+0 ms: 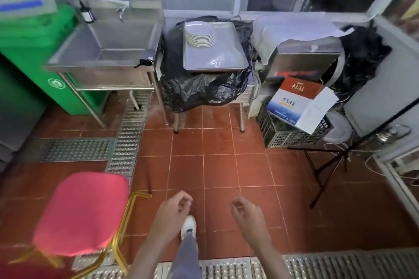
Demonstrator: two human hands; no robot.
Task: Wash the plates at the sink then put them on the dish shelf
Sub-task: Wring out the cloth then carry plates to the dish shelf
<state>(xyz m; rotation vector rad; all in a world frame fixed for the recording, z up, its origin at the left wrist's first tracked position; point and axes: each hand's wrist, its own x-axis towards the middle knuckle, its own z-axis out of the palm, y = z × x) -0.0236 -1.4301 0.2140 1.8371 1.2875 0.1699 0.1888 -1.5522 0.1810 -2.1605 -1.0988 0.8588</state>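
Observation:
A stack of several white plates (200, 35) sits at the back left of a metal tray (223, 61), which rests on a stand wrapped in black plastic. Left of it stands a steel sink (99, 61) with a tap (120, 12) on its back wall. My left hand (174, 208) and my right hand (246, 210) hang low in front of me over the red tiled floor, far from the plates. Both have loosely curled fingers and hold nothing. No dish shelf is visible.
A red cushioned chair (79, 213) with a gold frame stands at my left. A green bin (34, 52) is beside the sink. A black crate with a cardboard box (294, 102) and a tripod (335, 158) stand on the right. Metal drain grates (127, 142) cross the floor.

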